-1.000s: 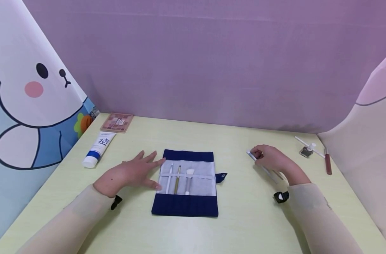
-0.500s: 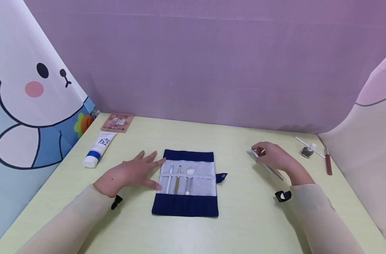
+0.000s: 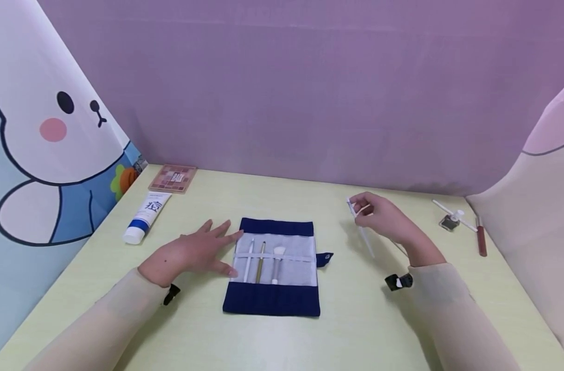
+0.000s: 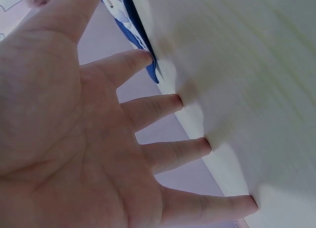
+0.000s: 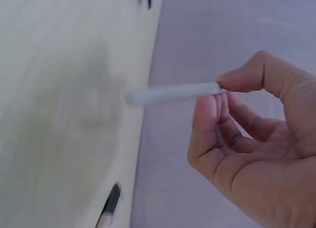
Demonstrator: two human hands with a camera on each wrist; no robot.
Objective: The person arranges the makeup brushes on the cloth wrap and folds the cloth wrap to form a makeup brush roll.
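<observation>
A navy-and-grey roll-up pouch (image 3: 270,301) lies unrolled on the table. Its elastic band holds a white stick (image 3: 248,264), a gold stick (image 3: 260,265) and a white-tipped brush (image 3: 277,257). Fingers spread, my left hand (image 3: 196,256) rests at the pouch's left edge; the left wrist view shows the fingertips on the table. To the right of the pouch, my right hand (image 3: 381,216) pinches a slim white pen-like stick (image 5: 168,93) near one end, above the table. A dark-tipped, brush-like thing (image 5: 112,198) lies below that hand, partly hidden in the head view.
At the back left are a pink palette (image 3: 172,179) and a white-and-blue tube (image 3: 146,217). A small bottle (image 3: 450,221), a white stick (image 3: 442,207) and a brown-handled tool (image 3: 481,241) lie at the far right. A purple cloth wall (image 3: 300,103) stands behind the table.
My right hand has lifted the white pen-like stick off the table and moved up and left with it, tilting it steeper. The left hand and pouch have stayed in place.
</observation>
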